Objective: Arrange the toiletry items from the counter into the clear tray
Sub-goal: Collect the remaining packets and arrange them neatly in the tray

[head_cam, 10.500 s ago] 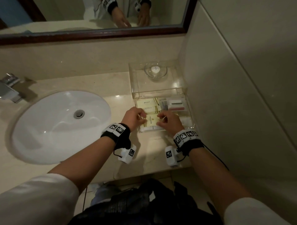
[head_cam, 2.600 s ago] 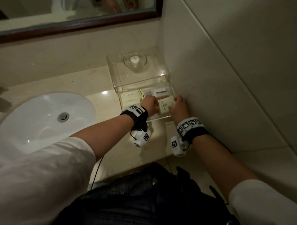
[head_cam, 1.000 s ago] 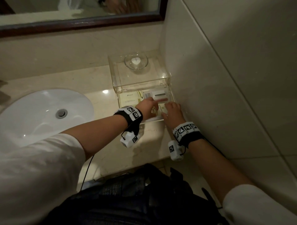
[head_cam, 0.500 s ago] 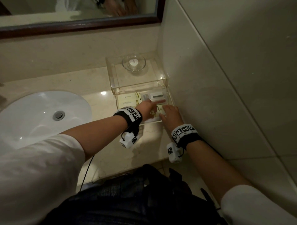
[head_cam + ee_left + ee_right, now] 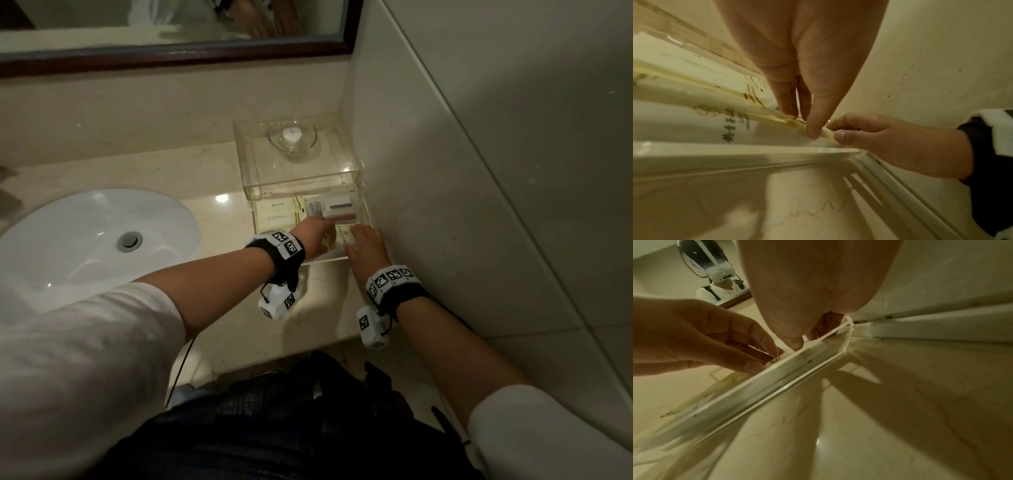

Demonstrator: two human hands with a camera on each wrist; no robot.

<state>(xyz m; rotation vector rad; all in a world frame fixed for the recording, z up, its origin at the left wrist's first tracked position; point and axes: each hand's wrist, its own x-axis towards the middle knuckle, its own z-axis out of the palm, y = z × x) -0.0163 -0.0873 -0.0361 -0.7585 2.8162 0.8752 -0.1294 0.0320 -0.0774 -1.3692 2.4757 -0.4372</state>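
The clear tray [image 5: 325, 259] sits on the counter against the right wall. It holds cream packets [image 5: 278, 215], a white box [image 5: 339, 206] and a pink item [image 5: 342, 216]. Both hands are inside its front right part. My left hand [image 5: 325, 229] pinches the edge of a cream packet [image 5: 344, 234] between thumb and fingertips [image 5: 787, 107]. My right hand [image 5: 359, 237] pinches the same packet's near corner, seen in the left wrist view as curled fingers [image 5: 855, 123] and thumb. The right wrist view shows the tray's front rim [image 5: 777, 373] with my right thumb [image 5: 795, 340] just over it.
A raised clear shelf [image 5: 352, 171] behind the tray carries a small glass dish [image 5: 293, 137]. The tiled wall [image 5: 462, 171] stands right beside the tray. A white sink [image 5: 68, 246] lies to the left and a mirror [image 5: 171, 20] hangs above. The counter edge [image 5: 274, 356] is close to my body.
Both hands have stayed on the cream packet in the tray's front right. The left fingers have reached a little further in over it.
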